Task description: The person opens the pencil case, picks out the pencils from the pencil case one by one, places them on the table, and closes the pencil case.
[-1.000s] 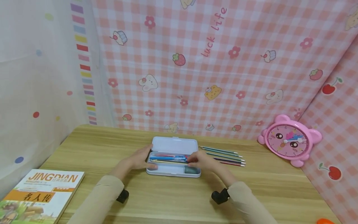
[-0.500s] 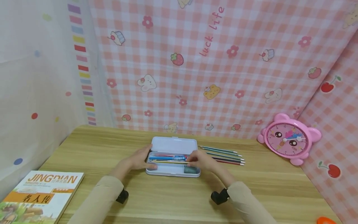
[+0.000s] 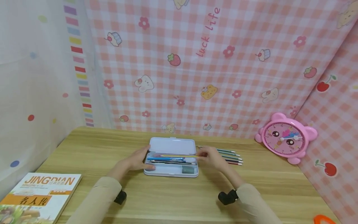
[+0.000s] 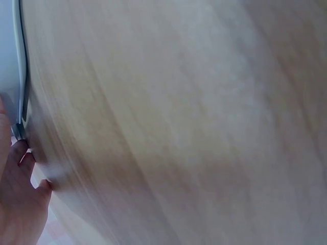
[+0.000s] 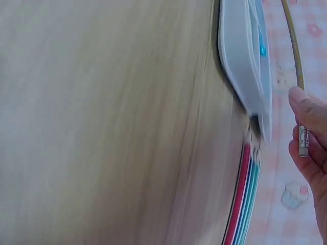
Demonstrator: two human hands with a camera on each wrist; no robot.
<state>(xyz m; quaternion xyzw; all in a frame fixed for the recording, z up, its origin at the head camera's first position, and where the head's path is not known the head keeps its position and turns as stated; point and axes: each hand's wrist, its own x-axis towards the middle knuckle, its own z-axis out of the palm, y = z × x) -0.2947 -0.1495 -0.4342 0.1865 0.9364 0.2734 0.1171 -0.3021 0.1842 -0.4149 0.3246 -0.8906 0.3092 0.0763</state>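
Note:
A white pencil case (image 3: 167, 169) lies with its lid (image 3: 172, 146) raised at the back. Inside are a blue pen (image 3: 165, 159), a dark pencil (image 3: 176, 162) and a green block (image 3: 188, 169) in the right-hand compartment. My left hand (image 3: 136, 160) holds the case's left end, thumb at the front, fingers towards the hinge. Between right thumb and fingers, my right hand (image 3: 211, 158) pinches a yellow pencil (image 5: 294, 43) near its eraser end. This pencil is raised above the case, pointing left. Only part of the left hand (image 4: 23, 196) shows in the left wrist view.
Several pencils (image 3: 234, 155) lie on the wooden table (image 3: 167, 199) right of the case, partly behind my right hand. A pink clock (image 3: 285, 140) stands at the back right. A book (image 3: 42, 196) lies at the front left, and an orange object (image 3: 323, 219) at the front right.
My right hand has moved right and slightly up, lifting the yellow pencil from among the case's contents. The dark pencil now shows below the pen. My left hand stays at the case.

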